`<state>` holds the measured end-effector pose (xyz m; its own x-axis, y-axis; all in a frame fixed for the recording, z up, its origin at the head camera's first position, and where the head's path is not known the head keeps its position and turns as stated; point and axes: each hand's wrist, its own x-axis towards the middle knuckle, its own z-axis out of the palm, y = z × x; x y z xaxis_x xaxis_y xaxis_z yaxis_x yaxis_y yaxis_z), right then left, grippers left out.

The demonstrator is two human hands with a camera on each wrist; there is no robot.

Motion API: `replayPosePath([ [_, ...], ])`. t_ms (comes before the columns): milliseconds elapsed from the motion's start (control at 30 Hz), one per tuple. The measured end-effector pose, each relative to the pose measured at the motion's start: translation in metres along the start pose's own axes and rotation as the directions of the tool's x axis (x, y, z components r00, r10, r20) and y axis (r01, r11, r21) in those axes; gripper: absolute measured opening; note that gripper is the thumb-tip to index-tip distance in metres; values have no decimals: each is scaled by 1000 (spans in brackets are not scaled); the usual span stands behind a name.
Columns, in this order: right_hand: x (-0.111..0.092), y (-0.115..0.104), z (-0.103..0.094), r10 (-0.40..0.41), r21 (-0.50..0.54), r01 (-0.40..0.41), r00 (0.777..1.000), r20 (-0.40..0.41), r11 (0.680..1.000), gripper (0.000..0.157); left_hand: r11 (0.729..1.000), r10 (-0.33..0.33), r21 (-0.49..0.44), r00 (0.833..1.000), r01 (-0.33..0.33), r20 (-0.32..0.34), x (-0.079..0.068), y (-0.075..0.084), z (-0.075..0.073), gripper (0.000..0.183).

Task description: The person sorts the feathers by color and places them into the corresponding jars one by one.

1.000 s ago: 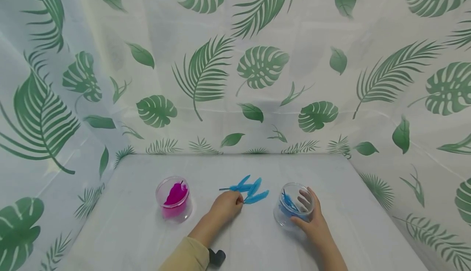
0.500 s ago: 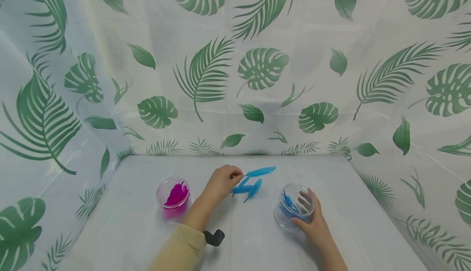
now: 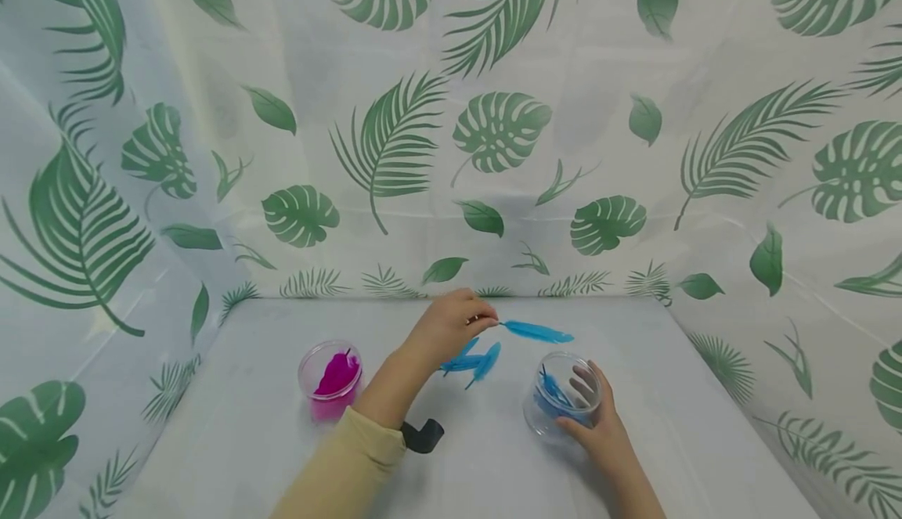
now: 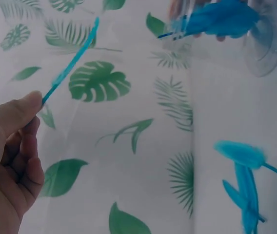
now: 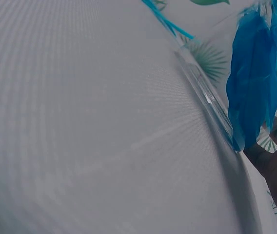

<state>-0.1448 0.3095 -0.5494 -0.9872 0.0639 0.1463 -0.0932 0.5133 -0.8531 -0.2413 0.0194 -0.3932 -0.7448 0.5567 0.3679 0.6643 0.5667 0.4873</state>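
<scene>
My left hand pinches a blue feather by its quill, between thumb and fingers, raised over the far middle of the table. The feather's tip points right, toward a clear round jar. My right hand grips that jar around its right side, fingers behind and thumb in front. Blue feathers stand inside it, seen through the wall in the right wrist view. Several loose blue feathers lie crossed on the table, partly behind the left hand in the head view.
A second clear jar holding magenta feathers stands left of the left forearm. The white table ends at the back against a leaf-printed curtain, which also hangs at both sides. A black strap piece juts from the left wrist.
The left hand has picked a blue feather off the loose pile, lifted it and carried it right toward the jar. The right hand and jar have stayed in place.
</scene>
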Motion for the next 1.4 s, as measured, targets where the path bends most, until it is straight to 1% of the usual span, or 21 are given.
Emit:
replayPosePath([
  [100, -1, -1, 0, -13, -2, 13, 1000, -7, 1000, 116, 992, 77, 96, 996, -81, 42, 2, 6, 8, 14],
  [167, -1, -2, -1, -9, -6, 9, 1000, -3, 1000, 116, 982, 106, 150, 992, -116, 72, 3, 10, 14, 15],
  [300, -1, -3, -2, 5, 1, -5, 1000, -1, 1000, 115, 965, 121, 216, 985, -146, 123, 5, 15, 27, 16],
  [400, -1, -2, -2, 5, 4, -5, 1000, -2, 1000, 114, 957, 130, 239, 980, -165, 152, 6, 20, 35, 17],
  [567, 0, -3, -3, 18, -14, -18, 1000, -7, 1000, 114, 957, 102, 245, 973, -153, 207, 9, 28, 45, 17],
  [767, 1, -2, -2, -5, 1, 5, 1000, -8, 1000, 116, 960, 67, 246, 960, -136, 271, 12, 33, 56, 17],
  [1000, 0, 0, -2, -10, 15, 10, 1000, -2, 1000, 116, 958, 39, 261, 952, -122, 303, 14, 36, 69, 18],
  [1200, 0, -2, -2, -16, 25, 16, 1000, 1, 1000, 115, 961, -6, 263, 943, -87, 332, 16, 43, 77, 16],
  [1400, 0, -1, -2, -18, 25, 18, 1000, -1, 1000, 114, 961, 7, 258, 945, -96, 326, 16, 46, 88, 16],
])
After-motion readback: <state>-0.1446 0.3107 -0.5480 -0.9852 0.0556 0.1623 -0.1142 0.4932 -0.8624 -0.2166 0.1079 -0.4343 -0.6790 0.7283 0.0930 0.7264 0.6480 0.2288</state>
